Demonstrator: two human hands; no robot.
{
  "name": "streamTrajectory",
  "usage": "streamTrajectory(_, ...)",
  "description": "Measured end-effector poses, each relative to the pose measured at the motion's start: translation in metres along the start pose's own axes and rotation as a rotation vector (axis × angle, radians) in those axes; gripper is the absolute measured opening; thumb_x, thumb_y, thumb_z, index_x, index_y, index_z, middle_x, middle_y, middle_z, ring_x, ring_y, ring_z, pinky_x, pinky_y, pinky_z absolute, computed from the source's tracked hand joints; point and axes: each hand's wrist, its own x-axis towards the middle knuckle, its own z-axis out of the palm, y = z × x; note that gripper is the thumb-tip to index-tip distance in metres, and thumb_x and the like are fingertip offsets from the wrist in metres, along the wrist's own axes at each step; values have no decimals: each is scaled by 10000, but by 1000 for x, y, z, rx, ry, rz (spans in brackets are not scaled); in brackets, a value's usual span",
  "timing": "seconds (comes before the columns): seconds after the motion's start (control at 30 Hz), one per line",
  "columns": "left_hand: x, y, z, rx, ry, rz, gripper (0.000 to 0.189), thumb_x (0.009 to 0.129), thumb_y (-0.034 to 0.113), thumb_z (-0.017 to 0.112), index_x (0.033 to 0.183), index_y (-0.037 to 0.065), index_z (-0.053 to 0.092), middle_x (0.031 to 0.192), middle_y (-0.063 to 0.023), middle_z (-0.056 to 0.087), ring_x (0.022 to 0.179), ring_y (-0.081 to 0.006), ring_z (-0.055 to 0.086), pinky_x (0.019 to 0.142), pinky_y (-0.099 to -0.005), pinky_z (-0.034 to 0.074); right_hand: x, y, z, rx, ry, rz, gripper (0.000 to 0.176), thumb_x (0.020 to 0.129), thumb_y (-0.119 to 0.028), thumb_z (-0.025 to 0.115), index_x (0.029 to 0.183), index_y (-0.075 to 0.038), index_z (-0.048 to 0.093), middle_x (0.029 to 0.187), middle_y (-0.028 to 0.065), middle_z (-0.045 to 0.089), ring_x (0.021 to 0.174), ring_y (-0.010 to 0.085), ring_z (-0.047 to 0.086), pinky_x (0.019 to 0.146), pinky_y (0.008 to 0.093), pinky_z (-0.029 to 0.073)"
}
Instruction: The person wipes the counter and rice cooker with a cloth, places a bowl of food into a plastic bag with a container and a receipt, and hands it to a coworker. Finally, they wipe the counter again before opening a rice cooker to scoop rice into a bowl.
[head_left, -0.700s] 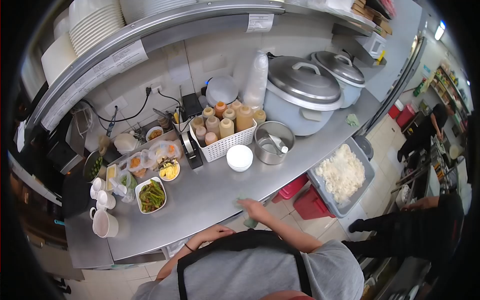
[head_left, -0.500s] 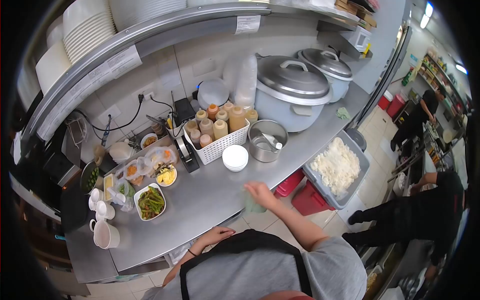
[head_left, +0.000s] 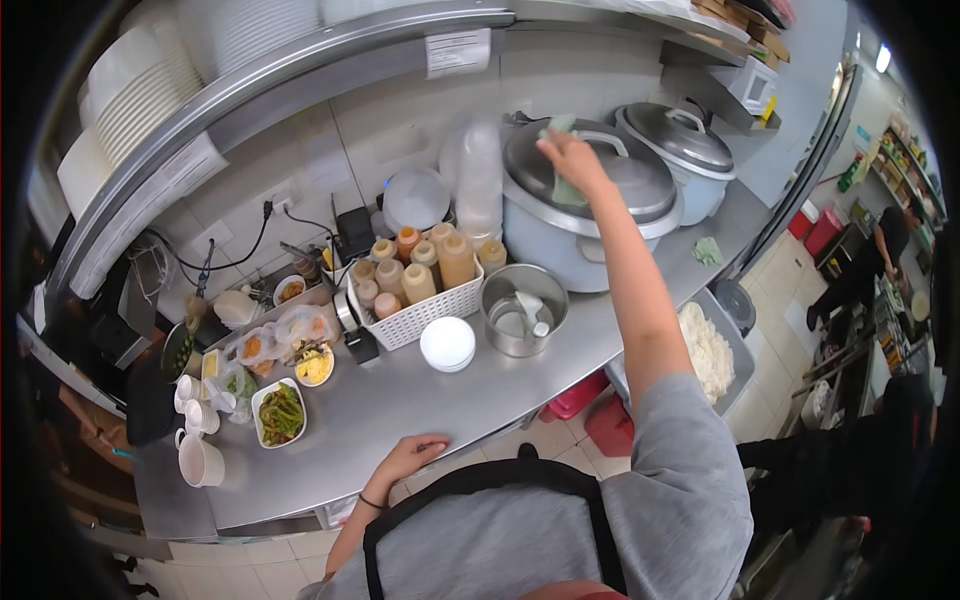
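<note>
My right hand [head_left: 574, 162] is over the metal lid [head_left: 640, 180] of the nearer rice cooker, its fingers closed on a pale green cloth [head_left: 567, 190] that hangs against the lid. My left hand [head_left: 410, 456] rests at the front edge of the steel counter [head_left: 370, 400], empty, palm down, with a dark band at the wrist. Between my hands and the wall stand a steel pot [head_left: 508, 335] with a white-handled utensil in it, a stack of white bowls [head_left: 447, 344] and a white basket [head_left: 430, 312] of sauce bottles.
A second cooker [head_left: 700, 190] and another green cloth [head_left: 707, 251] are at the right. A grey tub of rice [head_left: 708, 350] stands below the counter edge. Greens in a square bowl [head_left: 280, 414] and paper cups [head_left: 201, 462] are at the left. Co-workers in dark clothes stand at the right.
My right hand has moved up and away from the counter's front edge to the cooker lid, carrying the green cloth. My left hand stays at the edge. The view has shifted slightly.
</note>
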Motion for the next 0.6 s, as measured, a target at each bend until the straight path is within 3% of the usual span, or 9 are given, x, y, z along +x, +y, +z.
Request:
streamTrajectory(0.03,18,13,6,8,13,59,305,858,249,551,1060,24,589,957,-55,626,892,-120,560,804,-250,431,10,14,11,-191,-319,33,541,868,-475,372,1258,-104,427,1332,177,339,1254,308,292,1005,446,244)
streamTrajectory(0.13,70,56,23,12,36,148,280,864,210,543,1075,29,579,948,-50,622,872,-103,557,781,-234,435,20,29,35,-308,-600,82,619,858,-533,301,1329,-131,317,1421,124,175,1309,322,133,1043,496,110)
streamTrajectory(0.2,102,77,37,-29,45,229,274,864,203,541,1075,32,579,931,-47,623,849,-92,551,764,-232,436,23,19,28,-309,-651,31,579,866,-501,322,1305,-126,362,1386,139,262,1291,308,207,1047,444,156)
streamTrajectory(0.33,142,131,51,18,4,263,268,869,181,530,1072,13,576,1000,-59,612,929,-111,550,814,-247,429,-11,17,13,-388,-637,-417,361,854,-305,458,1151,-114,530,1211,141,490,1157,281,423,966,349,323)
streamTrajectory(0.4,159,152,50,113,16,324,258,866,168,532,1068,14,577,995,-61,610,935,-115,549,811,-246,431,-29,37,16,122,-616,-519,270,794,-149,548,1048,-66,586,1142,137,536,1088,286,479,911,356,378)
streamTrajectory(0.43,164,164,48,108,24,320,258,866,168,532,1068,14,577,995,-61,610,935,-115,549,811,-246,431,-31,40,3,127,-622,-528,270,794,-149,548,1048,-66,586,1142,137,536,1088,286,479,911,356,378)
streamTrajectory(0.5,175,188,38,129,61,387,255,861,160,538,1072,22,579,1000,-65,610,934,-116,551,809,-240,431,-26,50,-26,525,-720,-314,256,738,-46,588,994,-48,608,1111,132,554,1067,284,495,887,347,399)
streamTrajectory(0.53,183,195,34,88,121,457,256,851,180,553,1051,25,589,976,-58,612,878,-103,545,767,-235,432,-24,56,-35,528,-723,-320,256,738,-46,588,994,-48,608,1111,132,554,1067,284,495,887,347,399)
streamTrajectory(0.6,198,214,27,45,181,529,258,840,200,568,1030,27,599,952,-51,614,822,-89,539,726,-230,434,-20,69,-46,398,-116,-186,350,829,-302,485,1071,-68,581,1109,143,550,1018,295,516,897,362,383)
